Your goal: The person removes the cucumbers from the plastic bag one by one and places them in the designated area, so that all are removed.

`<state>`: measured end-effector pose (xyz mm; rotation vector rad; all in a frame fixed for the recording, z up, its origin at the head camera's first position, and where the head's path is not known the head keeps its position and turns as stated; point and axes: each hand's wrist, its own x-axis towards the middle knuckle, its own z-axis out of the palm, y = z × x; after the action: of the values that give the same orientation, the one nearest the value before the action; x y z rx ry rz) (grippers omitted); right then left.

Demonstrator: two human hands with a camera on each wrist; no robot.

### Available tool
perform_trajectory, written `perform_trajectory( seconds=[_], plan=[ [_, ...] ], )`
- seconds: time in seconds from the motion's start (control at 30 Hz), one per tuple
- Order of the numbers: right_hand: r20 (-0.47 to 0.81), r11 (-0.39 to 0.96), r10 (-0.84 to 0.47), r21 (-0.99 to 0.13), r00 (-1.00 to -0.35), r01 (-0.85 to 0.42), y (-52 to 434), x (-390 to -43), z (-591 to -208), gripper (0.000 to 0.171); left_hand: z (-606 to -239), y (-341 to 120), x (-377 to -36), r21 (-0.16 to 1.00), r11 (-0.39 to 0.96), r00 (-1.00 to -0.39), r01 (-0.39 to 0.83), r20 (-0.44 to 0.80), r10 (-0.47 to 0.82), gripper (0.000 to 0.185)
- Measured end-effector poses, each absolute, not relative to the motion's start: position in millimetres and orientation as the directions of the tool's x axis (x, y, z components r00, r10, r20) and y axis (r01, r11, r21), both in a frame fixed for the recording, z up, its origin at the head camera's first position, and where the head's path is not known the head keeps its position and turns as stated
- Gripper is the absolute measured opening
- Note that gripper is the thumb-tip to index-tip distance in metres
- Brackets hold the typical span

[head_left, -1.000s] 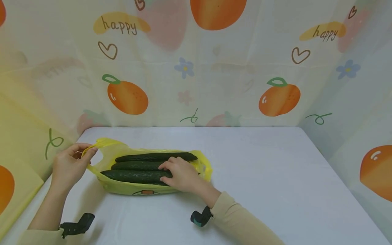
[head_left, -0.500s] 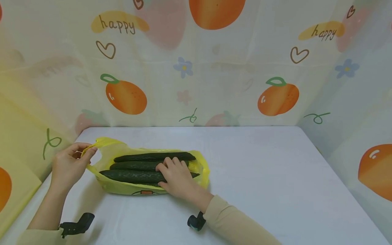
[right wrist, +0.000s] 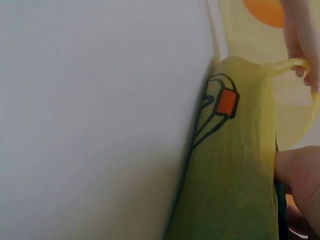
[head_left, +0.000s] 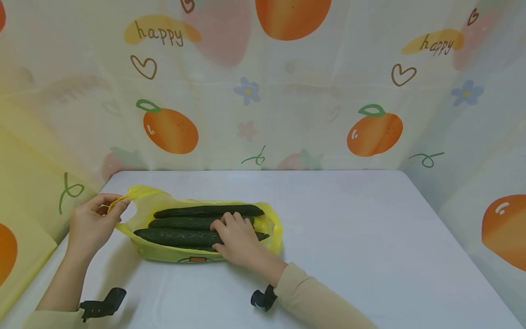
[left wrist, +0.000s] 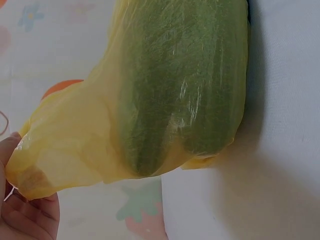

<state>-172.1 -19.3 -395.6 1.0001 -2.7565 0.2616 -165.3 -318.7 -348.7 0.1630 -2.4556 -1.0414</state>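
Observation:
A yellow plastic bag (head_left: 164, 251) lies open on the white table (head_left: 349, 237) with three dark green cucumbers (head_left: 205, 211) side by side in it. My left hand (head_left: 92, 224) pinches the bag's handle (head_left: 123, 195) at the left end and holds it up. My right hand (head_left: 236, 237) lies over the right ends of the cucumbers, fingers on top and thumb on the near side of the front cucumber (head_left: 176, 237), curled round it. In the left wrist view the bag (left wrist: 75, 145) stretches over a cucumber (left wrist: 185, 90). The right wrist view shows the bag's printed side (right wrist: 240, 165).
Printed fruit-pattern sheets (head_left: 263, 91) wall in the table at the back, left and right. Black wrist cameras (head_left: 100, 306) sit on both forearms near the front edge. Bare white table stretches to the right of the bag.
My right hand has slid a little left along the cucumbers and curled tighter; the front cucumber's right tip now shows past it. The left hand and the handle have not moved.

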Motion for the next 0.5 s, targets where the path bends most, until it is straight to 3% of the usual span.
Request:
perform_trajectory(
  seconds=[0.23,0.5],
  plan=[
    [0.277,0.775,-0.588,-0.075,-0.76,-0.627,-25,-163,-397,0.036,-348,-320,-164,0.706,0.706,-0.888,0.06,0.36,-0.284,0.019],
    [0.259,0.755,-0.59,-0.16,-0.765,-0.636,-27,-160,-395,0.036,-347,-320,-163,0.713,0.698,-0.89,0.058,0.354,-0.288,0.018]
  ],
)
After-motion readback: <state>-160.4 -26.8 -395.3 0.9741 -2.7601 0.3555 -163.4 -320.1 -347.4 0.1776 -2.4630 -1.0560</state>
